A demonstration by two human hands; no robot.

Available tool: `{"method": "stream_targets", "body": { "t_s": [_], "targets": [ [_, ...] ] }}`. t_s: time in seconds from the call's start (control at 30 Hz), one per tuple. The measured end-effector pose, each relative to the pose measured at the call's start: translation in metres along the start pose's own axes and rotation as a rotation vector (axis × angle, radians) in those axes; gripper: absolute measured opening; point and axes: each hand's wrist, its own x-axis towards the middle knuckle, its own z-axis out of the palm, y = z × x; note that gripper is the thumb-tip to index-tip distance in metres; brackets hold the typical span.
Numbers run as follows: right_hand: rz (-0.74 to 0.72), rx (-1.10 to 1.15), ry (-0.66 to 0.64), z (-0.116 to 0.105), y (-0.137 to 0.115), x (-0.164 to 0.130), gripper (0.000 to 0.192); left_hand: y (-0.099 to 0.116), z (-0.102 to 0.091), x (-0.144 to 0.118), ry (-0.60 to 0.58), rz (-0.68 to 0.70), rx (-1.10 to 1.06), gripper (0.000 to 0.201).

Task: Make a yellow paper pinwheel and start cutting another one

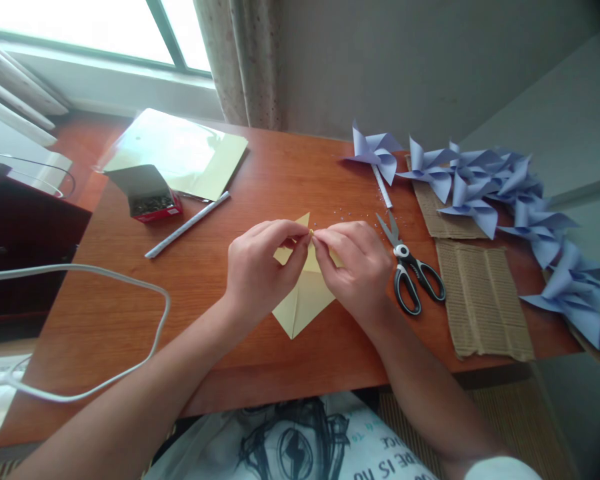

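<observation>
Both hands, left hand (pixel 257 267) and right hand (pixel 355 263), pinch the light, easily creased yellow paper (pixel 305 300) at its centre, fingertips meeting, scissors (pixel 410 270) just right.

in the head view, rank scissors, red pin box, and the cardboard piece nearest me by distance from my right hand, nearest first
1. Scissors: just to the outer side of the right hand, almost touching it.
2. Cardboard piece: farther right, past the scissors, near the table edge.
3. Red pin box: far across on the left, beyond the left hand, by the yellow sheets.
</observation>
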Motion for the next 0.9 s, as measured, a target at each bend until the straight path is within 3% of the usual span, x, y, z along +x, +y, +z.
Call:
{"method": "stream_targets", "body": {
  "t_s": [0.53, 0.73, 0.9],
  "targets": [
    [0.057, 0.099, -0.017, -0.002, -0.003, 0.003, 0.011, -0.001, 0.000, 0.000, -0.021, 0.041, -0.062, 0.005],
    [0.224, 0.289, -0.083, -0.008, -0.007, 0.009, 0.013, -0.002, -0.001, 0.000, -0.022, 0.023, -0.075, 0.005],
    [0.503, 0.654, -0.221, -0.013, -0.003, 0.012, 0.013, -0.003, -0.002, 0.001, -0.067, -0.046, -0.204, 0.006]
  ]
}}
